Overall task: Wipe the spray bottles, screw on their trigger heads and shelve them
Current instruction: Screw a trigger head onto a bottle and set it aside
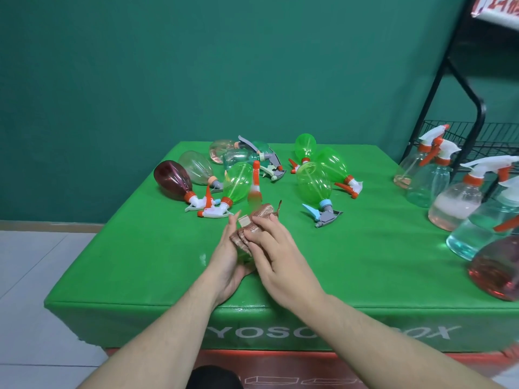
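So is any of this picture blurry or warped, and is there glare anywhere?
Head view: the green bottle held in the hands is motion-smeared above the brown cloth; the shelf frame bows from the wide-angle lens; the right-edge bottles look soft; a faint sheen shows on the table cover; lighting is otherwise even.

A single wide-angle view from the person's head looks forward and down, close over the green surface. It faces a green wall, with a black rack at the right edge
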Demonstrator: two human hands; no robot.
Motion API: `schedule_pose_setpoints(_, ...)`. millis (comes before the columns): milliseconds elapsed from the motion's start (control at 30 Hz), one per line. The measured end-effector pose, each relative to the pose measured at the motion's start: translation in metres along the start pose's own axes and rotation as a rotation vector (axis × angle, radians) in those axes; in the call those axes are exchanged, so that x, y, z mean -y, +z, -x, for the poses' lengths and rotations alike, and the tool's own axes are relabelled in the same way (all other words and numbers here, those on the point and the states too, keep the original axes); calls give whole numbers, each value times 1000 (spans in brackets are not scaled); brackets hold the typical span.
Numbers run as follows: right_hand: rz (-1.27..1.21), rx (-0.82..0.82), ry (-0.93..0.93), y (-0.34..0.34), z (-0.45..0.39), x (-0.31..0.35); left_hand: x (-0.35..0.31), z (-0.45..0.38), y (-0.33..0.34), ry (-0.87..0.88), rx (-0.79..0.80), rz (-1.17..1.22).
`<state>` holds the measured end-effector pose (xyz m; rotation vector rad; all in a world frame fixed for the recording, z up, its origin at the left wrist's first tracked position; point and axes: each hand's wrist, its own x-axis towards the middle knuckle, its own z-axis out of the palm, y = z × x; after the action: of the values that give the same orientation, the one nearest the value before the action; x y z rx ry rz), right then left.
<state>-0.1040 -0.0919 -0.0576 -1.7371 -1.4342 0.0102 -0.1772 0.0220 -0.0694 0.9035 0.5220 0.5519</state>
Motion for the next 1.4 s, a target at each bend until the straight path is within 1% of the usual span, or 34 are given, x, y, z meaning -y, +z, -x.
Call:
schedule_pose_setpoints(100,41,-26,-17,-2,-8,2,1,0,1,31,19,17)
schedule_pose_setpoints(200,73,9,-22,-7,-23,6,0,3,0,44,78,-3)
schedule_pose_setpoints(333,2,62,60,-15,-44,9,-1,3,-1,30,76,-27)
schedule_pose_setpoints(467,108,76,161,-13,-58,3,1,0,-5,6,70,2)
schedule_pose_setpoints(567,82,120,235,-11,-67,-1,1,-2,-6,-8,79,30)
schedule_pose_setpoints(700,74,159,253,-6,-75,-4,1,-3,-8,-23,83,87)
schedule_pose_setpoints(767,87,168,221,-3,-72,-5,1,-3,-8,-23,80,87)
schedule_pose_setpoints(933,98,144,34,0,-43,-8,1,-1,-7,-25,51,77)
schedule_pose_setpoints(1000,172,148,-52,2,-29,-12,-1,2,-5,-44,56,60)
schedule_pose_setpoints(1067,286,167,-98,4,-17,-16,-1,2,-5,-44,66,37)
schedule_pose_setpoints(1133,358,139,-164,6,-8,-20,1,0,-6,-27,59,20)
schedule_pose_setpoints(1300,351,76,-336,10,11,-29,5,-6,-9,2,17,17)
schedule_pose_setpoints(1400,292,47,-317,9,15,-22,7,-7,-12,-19,32,75)
